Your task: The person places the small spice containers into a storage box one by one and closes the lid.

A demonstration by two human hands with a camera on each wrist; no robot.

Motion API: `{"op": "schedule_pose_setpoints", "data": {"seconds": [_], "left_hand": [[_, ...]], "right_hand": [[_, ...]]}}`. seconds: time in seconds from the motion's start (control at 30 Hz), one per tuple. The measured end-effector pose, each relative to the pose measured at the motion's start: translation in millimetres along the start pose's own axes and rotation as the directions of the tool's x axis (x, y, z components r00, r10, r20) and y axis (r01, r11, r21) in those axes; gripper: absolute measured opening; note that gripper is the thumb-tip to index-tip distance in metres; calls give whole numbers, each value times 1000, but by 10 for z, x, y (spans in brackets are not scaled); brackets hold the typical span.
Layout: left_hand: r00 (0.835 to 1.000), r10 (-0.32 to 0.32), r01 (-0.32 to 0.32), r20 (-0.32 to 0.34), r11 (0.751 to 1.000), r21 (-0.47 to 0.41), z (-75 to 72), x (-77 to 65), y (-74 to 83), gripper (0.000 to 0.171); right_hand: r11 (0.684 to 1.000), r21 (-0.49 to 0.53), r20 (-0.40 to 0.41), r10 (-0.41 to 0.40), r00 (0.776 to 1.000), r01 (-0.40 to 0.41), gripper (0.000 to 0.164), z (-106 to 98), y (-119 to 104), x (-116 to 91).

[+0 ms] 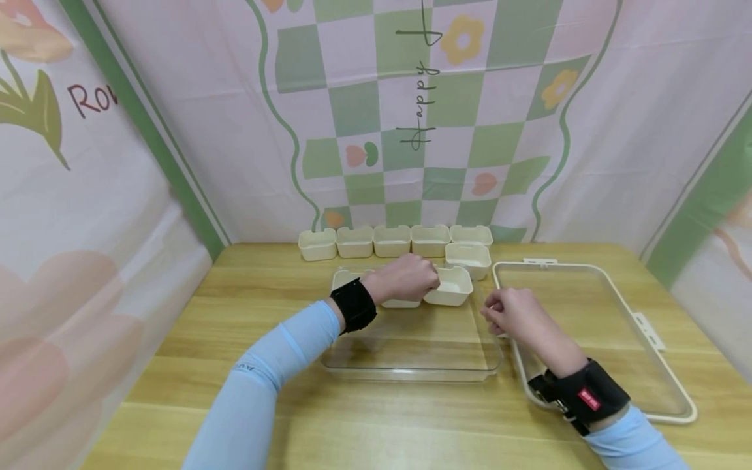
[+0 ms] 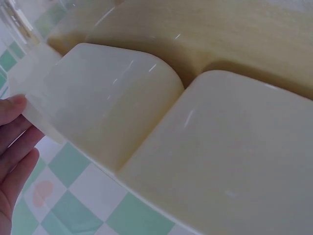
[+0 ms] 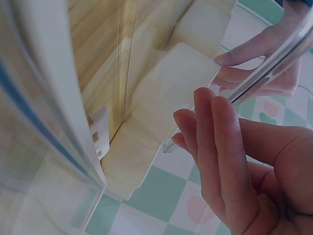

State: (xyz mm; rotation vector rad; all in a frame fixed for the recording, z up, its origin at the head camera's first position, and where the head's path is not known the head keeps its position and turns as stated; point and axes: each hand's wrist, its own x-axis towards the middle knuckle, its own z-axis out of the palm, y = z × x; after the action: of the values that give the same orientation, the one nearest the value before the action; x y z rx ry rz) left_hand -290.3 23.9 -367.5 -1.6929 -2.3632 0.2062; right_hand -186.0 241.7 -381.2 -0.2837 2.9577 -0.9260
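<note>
My left hand (image 1: pixel 405 277) reaches over the clear plastic box (image 1: pixel 411 374) and pinches the rim of the rightmost small cream bin (image 1: pixel 451 292) inside it. In the left wrist view the thumb (image 2: pixel 12 105) overlaps that bin's (image 2: pixel 36 73) edge. Two more cream bins (image 1: pixel 401 303) stand to its left in the box, partly hidden by the left hand and wrist. Beside the box's right wall hovers my right hand (image 1: pixel 519 316), fingers loosely bent and holding nothing. From the right wrist its fingertips (image 3: pixel 226 110) overlap the clear rim.
Several cream bins (image 1: pixel 391 241) line up along the back of the wooden table (image 1: pixel 235 365), with another bin (image 1: pixel 468 258) in front of the row's right end. A clear lid with a pale frame (image 1: pixel 675 390) and clasps lies at right. Patterned cloth (image 1: pixel 399 104) hangs behind.
</note>
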Motion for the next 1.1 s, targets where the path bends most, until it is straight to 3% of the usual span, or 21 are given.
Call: {"op": "schedule_pose_setpoints", "data": {"seconds": [0.73,1.1], "left_hand": [[998,-37,37,42,999,-6,17,1,23,32],[998,-25,25,57,1000,9,29,27,25,27]], "right_hand": [[1000,-4,-12,-7,1000,7,12,9,6,2],[1000,6,-9,9,1000,-9,12,11,2,3]]}}
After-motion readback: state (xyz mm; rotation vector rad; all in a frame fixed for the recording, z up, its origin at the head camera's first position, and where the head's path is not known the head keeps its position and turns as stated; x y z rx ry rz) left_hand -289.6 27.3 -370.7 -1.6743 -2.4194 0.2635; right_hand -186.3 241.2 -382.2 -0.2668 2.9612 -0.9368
